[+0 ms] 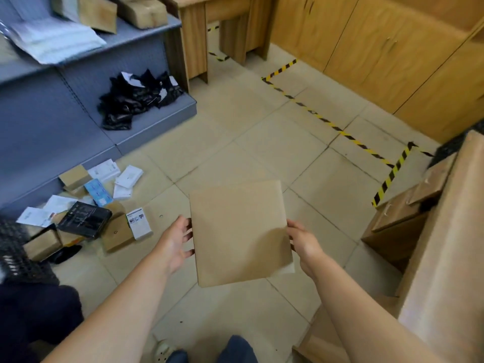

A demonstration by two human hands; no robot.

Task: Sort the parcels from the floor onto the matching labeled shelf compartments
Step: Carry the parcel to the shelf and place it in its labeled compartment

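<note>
A flat brown parcel (239,231) hangs in the air above the tiled floor, held at its two side edges. My left hand (174,243) grips its left edge and my right hand (305,244) grips its right edge. Its plain brown face shows no label. A heap of small parcels (91,205) lies on the floor at the left, with white, brown, blue and black packages. The grey shelf unit (52,113) stands at the left; its low compartment holds black bags (136,96), and higher shelves carry white mailers (52,40) and brown boxes (141,11).
Large cardboard boxes (408,213) stand at the right. Yellow-black tape (327,121) marks the floor. Wooden cabinets (379,48) line the back wall, with a wooden desk (209,22) beside the shelf. A black mesh crate (18,252) sits at the far left. My shoe (163,351) shows at the bottom.
</note>
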